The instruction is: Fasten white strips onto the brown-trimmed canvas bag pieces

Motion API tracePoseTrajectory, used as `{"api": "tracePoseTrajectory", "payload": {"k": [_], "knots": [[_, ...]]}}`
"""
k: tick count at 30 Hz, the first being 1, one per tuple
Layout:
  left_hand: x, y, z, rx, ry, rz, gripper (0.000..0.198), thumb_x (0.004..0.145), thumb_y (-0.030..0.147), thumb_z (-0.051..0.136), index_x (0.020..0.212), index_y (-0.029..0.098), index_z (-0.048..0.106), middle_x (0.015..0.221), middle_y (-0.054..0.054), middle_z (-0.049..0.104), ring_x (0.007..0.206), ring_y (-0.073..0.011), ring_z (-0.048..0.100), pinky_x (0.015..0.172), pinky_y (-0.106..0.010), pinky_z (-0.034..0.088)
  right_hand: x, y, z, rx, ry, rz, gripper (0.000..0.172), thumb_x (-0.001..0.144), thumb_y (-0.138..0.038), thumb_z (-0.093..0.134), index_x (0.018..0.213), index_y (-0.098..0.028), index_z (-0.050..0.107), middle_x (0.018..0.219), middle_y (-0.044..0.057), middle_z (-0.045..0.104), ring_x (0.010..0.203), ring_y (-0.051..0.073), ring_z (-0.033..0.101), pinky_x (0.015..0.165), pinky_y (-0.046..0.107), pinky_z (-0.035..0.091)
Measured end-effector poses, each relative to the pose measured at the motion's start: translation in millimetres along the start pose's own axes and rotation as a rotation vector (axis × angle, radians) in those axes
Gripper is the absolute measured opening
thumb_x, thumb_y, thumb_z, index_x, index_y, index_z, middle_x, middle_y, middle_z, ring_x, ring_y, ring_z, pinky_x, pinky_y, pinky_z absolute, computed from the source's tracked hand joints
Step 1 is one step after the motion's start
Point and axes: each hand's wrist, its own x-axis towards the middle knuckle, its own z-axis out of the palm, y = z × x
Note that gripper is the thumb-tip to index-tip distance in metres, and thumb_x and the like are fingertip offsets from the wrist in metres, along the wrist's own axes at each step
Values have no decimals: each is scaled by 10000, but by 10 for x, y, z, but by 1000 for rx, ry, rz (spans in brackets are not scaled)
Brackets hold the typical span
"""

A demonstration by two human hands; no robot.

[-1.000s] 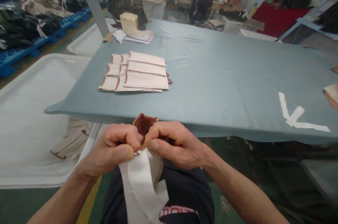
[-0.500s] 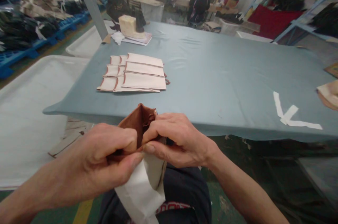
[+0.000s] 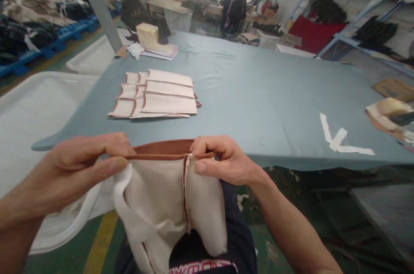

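Before the near edge of the table point(image 3: 246, 93), from the head view, a cream bag point(image 3: 155, 183) hangs stretched between two hands, its brown rim point(image 3: 158, 157) uppermost. Toward the table's left end, the left hand point(image 3: 93, 155) is clamped on the rim, thumb in front; a white strip point(image 3: 120, 190) droops from just below that thumb. Farther right along the same edge, the right hand point(image 3: 223, 160) pinches the bag beside its brown seam point(image 3: 185, 192), thumb on the cream cloth and some fingertips hidden behind. On the table's left part, flat pouches point(image 3: 170, 98) lie overlapping in rows, with a foam block point(image 3: 147, 35) beyond them. Toward the table's right end lie white scraps point(image 3: 339, 138) and a carton point(image 3: 393, 88). Left of the table stand white tubs point(image 3: 39, 97); past its far edge is a person point(image 3: 233, 13) in dark clothing.
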Motion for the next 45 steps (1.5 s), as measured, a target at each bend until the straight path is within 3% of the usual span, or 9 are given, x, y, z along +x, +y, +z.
{"api": "tracePoseTrajectory", "payload": {"k": [3,6,11,17,21,27,33,38,45], "knots": [[135,-19,101,-92,-24,-94,234,1118,210,561,1068,193,789,1039,9,838,1000,-160,754,893,-200,551,56,-104,-2,101,-67,78,519,964,-643,836,811,-202,611,687,-83,443,606,86,346,560,237,310],[234,-4,226,-85,-49,-12,207,1088,297,623,1153,222,805,1106,-1,853,1107,-204,759,939,-221,560,80,-91,9,134,-97,86,532,956,-653,837,811,-200,600,675,-92,410,603,82,326,559,237,289],[425,208,329,-88,-85,134,146,1001,285,682,1087,238,790,951,19,822,826,-160,727,791,-217,549,33,-6,-7,134,-96,113,501,955,-578,872,801,-188,598,701,-83,440,621,81,335,570,240,282],[600,465,412,-176,-200,27,200,931,218,568,887,206,763,776,22,766,702,-152,672,678,-234,484,-35,156,-19,48,-121,103,527,936,-600,886,777,-197,587,695,-72,485,650,99,400,591,240,329],[574,383,450,-161,-290,-25,208,930,269,577,874,185,758,763,-1,752,685,-157,652,624,-247,422,-88,233,-10,-2,-111,123,575,993,-708,771,795,-199,592,704,-55,520,657,107,425,590,240,343],[588,311,515,-197,-266,-68,245,934,317,578,801,178,730,648,26,629,586,-123,529,551,-229,357,-74,307,-1,-2,-47,141,588,950,-722,816,800,-189,620,732,-47,561,682,106,451,623,237,387],[568,254,600,-244,-212,-111,201,887,308,596,758,183,687,613,50,566,551,-104,475,518,-214,346,-72,358,54,-22,12,85,480,978,-606,830,830,-190,644,781,-29,643,709,110,528,676,235,467],[501,181,585,-183,-156,-71,176,887,262,597,759,187,691,588,73,533,520,-87,434,494,-208,321,-86,271,94,-238,69,-58,234,1052,-344,724,886,-191,659,827,-18,698,744,116,584,777,265,492],[544,208,490,-39,-183,-8,200,893,239,560,737,196,677,563,92,475,503,-70,422,483,-202,284,-87,147,127,-483,48,-159,199,1111,-258,605,919,-209,613,817,-17,672,731,132,566,735,274,443]]}}
